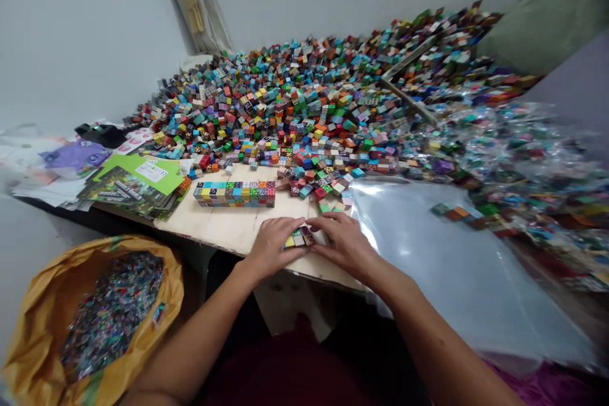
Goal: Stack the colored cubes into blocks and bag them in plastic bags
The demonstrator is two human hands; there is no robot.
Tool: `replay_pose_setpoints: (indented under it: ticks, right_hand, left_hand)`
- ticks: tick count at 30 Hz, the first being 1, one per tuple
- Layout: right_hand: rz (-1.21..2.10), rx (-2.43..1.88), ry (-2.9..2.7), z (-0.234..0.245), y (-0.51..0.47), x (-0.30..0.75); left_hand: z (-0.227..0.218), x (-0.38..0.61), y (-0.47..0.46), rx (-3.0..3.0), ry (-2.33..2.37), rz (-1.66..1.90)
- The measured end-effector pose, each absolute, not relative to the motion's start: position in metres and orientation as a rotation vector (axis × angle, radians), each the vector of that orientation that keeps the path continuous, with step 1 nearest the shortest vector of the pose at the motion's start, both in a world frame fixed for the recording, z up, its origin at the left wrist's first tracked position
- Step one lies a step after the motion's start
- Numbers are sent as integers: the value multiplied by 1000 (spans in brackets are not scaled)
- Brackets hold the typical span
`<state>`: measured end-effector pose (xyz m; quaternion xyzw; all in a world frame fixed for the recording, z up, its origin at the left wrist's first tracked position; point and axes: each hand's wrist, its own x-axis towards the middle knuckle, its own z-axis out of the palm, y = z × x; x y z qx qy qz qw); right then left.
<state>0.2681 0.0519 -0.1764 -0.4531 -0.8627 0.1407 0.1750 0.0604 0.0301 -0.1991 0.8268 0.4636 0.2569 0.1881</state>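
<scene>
Between my two hands, a short row of small coloured cubes (298, 238) lies at the front edge of the pale wooden board (228, 228). The fingers of my left hand (273, 242) are closed around its left end, with thumb and forefinger on opposite sides. My right hand (345, 242) grips the right end in the same way. Fingers hide part of these cubes. Further left on the board sits a neat long block of stacked cubes (234, 195), touched by neither hand. Loose cubes (328, 184) lie just beyond my right hand.
A large heap of coloured cubes (285, 95) spreads along the wall. Clear plastic sheets (428, 254) lie on the right, bagged cubes (514, 146) behind them. Printed cards (128, 190) rest at left. A yellow sack (157, 330) stands below, holding small shiny bits.
</scene>
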Motion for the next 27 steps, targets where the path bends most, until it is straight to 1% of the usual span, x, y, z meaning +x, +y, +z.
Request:
replay_pose_setpoints:
  ticks: [7, 15, 27]
  right_hand:
    - [450, -1424, -2307, -178, 43, 320]
    - [435, -1483, -2408, -193, 44, 303]
    - [554, -1255, -2422, -200, 44, 303]
  left_hand:
    - [-200, 69, 27, 2337, 1278, 812]
    - [-197, 82, 25, 2367, 1421, 735]
    - [-194, 83, 28, 2323, 1424, 706]
